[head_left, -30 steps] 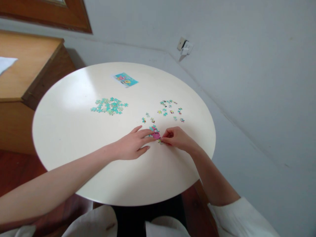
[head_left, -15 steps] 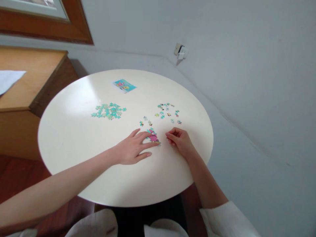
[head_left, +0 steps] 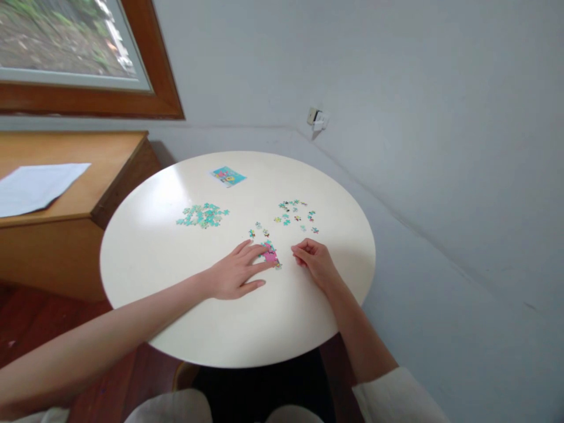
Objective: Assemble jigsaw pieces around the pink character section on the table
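Observation:
My left hand [head_left: 235, 271] lies flat on the round cream table [head_left: 145, 264], fingers spread, its fingertips resting on a small joined patch of pink and teal puzzle pieces [head_left: 270, 255]. My right hand [head_left: 314, 261] rests just right of that patch with its fingers curled in a loose pinch; what they hold, if anything, is hidden. Several loose pieces [head_left: 296, 212] lie scattered beyond my right hand. A pile of teal pieces [head_left: 202, 215] sits farther left.
A small picture card [head_left: 228, 175] lies at the table's far side. A wooden desk [head_left: 88, 194] with a white paper [head_left: 37, 185] stands to the left under a framed window [head_left: 83, 56]. A grey wall with a socket [head_left: 316, 118] runs along the right.
My right hand has drawn back a little to the right, away from the joined patch. My left hand stays on it. The view has tilted up, so more of the window shows.

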Action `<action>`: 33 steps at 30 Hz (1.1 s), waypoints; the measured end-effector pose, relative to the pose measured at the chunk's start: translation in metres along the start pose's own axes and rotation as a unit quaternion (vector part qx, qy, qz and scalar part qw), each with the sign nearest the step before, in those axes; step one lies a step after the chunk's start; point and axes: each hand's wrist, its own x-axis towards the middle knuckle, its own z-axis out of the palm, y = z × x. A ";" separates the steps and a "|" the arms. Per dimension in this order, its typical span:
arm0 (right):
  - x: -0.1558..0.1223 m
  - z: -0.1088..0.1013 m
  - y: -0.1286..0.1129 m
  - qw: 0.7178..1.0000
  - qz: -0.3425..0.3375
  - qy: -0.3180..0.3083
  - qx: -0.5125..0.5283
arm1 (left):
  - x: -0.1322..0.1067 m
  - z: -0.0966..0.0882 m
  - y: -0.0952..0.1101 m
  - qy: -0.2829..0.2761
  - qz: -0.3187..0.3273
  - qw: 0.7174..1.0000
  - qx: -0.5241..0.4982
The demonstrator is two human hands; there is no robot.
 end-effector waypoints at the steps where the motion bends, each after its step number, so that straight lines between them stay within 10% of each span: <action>1: 0.001 0.000 0.001 1.000 -0.001 0.000 0.006 | 0.000 0.001 0.000 0.002 -0.006 1.000 0.002; 12: 0.008 0.002 0.014 0.998 -0.027 0.045 0.032 | 0.002 0.007 0.019 -0.029 -0.121 0.991 0.046; 20: 0.008 -0.007 0.011 0.963 -0.115 0.242 0.035 | 0.014 0.009 0.039 -0.039 -0.140 0.989 0.038; 33: 0.007 -0.009 0.013 0.955 -0.132 0.262 0.045 | 0.009 0.023 0.044 -0.020 -0.137 0.990 0.032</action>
